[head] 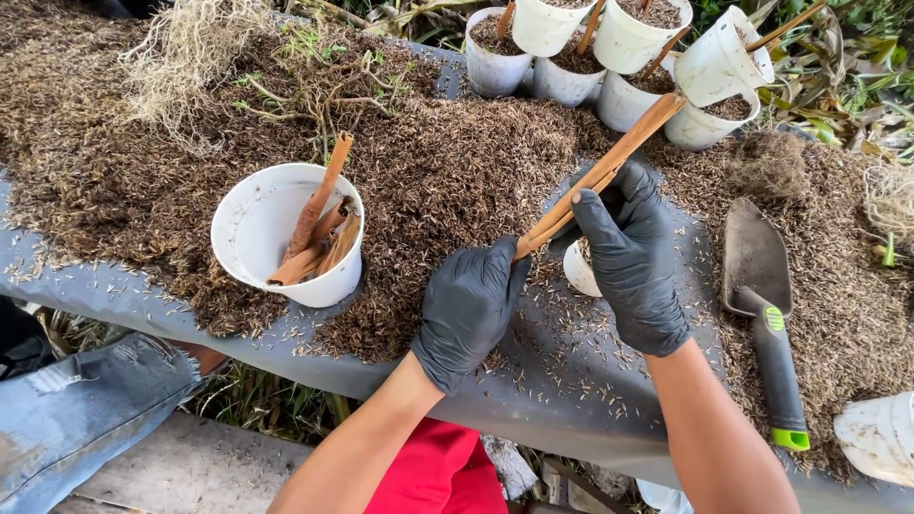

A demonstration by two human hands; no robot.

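Observation:
Both my hands wear black gloves and hold a bundle of long brown sticks (609,164) that slants up to the right. My left hand (468,309) grips the lower end. My right hand (630,255) is closed around the middle. Under my right hand a small white pot (577,271) sits on the grey table (562,390), mostly hidden. To the left stands a white cup (255,228) with several brown sticks in it.
Brown husk mix (447,171) covers most of the table. Several filled white pots (624,52) with sticks stand at the back. A hand trowel (762,305) with a green-tipped handle lies at right. A white container (881,438) sits at bottom right. Roots lie at top left.

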